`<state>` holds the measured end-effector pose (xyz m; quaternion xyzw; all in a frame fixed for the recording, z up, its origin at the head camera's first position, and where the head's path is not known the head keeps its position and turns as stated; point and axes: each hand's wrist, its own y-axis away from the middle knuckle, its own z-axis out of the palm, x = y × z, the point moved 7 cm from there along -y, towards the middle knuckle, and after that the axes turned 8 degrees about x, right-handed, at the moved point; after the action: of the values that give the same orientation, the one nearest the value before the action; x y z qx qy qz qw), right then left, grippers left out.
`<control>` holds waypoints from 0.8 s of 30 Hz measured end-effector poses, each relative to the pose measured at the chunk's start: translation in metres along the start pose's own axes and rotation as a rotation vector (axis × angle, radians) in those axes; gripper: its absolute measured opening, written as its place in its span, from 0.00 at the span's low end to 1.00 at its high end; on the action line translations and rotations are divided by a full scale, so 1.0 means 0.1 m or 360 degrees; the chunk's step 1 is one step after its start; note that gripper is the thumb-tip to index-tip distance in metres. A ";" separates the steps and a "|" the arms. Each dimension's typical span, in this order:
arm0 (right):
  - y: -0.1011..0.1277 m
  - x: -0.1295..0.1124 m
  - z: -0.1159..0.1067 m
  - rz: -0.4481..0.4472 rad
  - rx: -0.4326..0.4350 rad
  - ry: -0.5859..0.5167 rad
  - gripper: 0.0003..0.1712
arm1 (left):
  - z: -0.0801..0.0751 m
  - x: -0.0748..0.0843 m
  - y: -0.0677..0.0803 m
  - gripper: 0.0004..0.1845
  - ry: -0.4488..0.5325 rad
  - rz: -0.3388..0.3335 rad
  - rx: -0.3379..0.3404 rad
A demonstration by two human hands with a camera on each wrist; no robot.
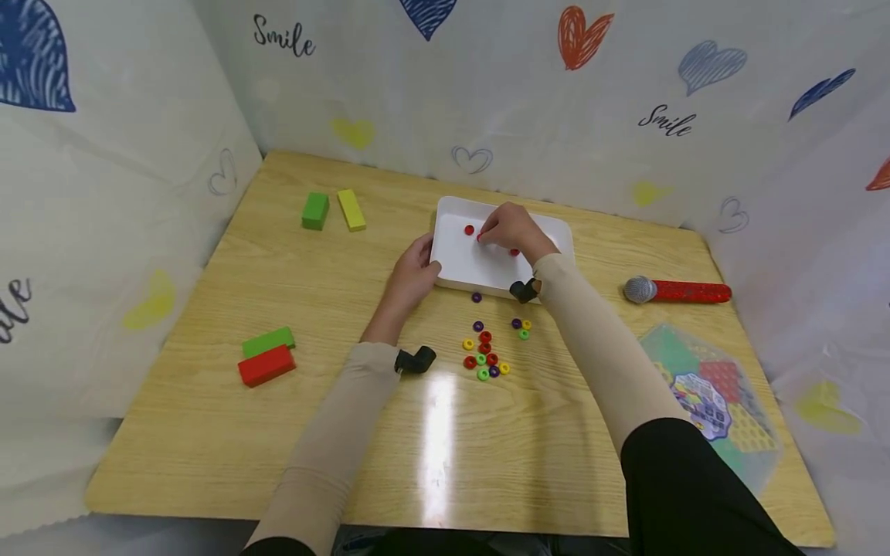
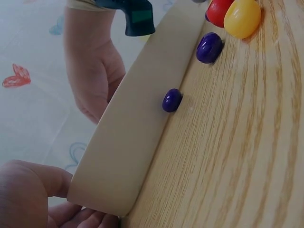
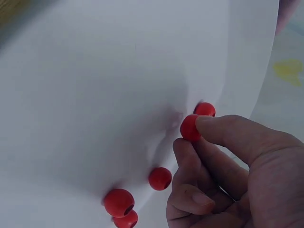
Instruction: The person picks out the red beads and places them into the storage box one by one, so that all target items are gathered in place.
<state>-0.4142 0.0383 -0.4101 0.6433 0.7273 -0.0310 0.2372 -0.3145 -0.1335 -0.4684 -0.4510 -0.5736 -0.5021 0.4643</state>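
Note:
My right hand [image 1: 512, 229] is over the white tray [image 1: 473, 266], pinching a red bead [image 3: 190, 128] between thumb and fingertips. Other red beads [image 3: 160, 178] lie on the tray's floor around those fingers, several in all. At the tray's left end my left hand [image 1: 412, 276] grips the rim; in the left wrist view its thumb is against the wall and its fingers curl beneath the corner. Just outside the near wall sits a purple bead [image 2: 172, 100], with another purple bead [image 2: 209, 47] farther along.
Loose red, yellow, green and purple beads [image 1: 485, 347] are scattered in front of the tray. Green and yellow blocks [image 1: 351, 210] stand back left, and a green and a red block [image 1: 267, 366] front left. A red microphone [image 1: 684, 292] and a clear plastic case [image 1: 737, 401] lie at right.

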 end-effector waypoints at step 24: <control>0.04 0.02 -0.12 0.0052 0.0001 0.0053 0.17 | 0.00 0.02 0.01 0.33 -0.0042 -0.0005 -0.0006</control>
<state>-0.4140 0.0451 -0.3988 0.6556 0.7205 -0.0167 0.2254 -0.3140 -0.1329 -0.4659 -0.4575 -0.5795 -0.4979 0.4550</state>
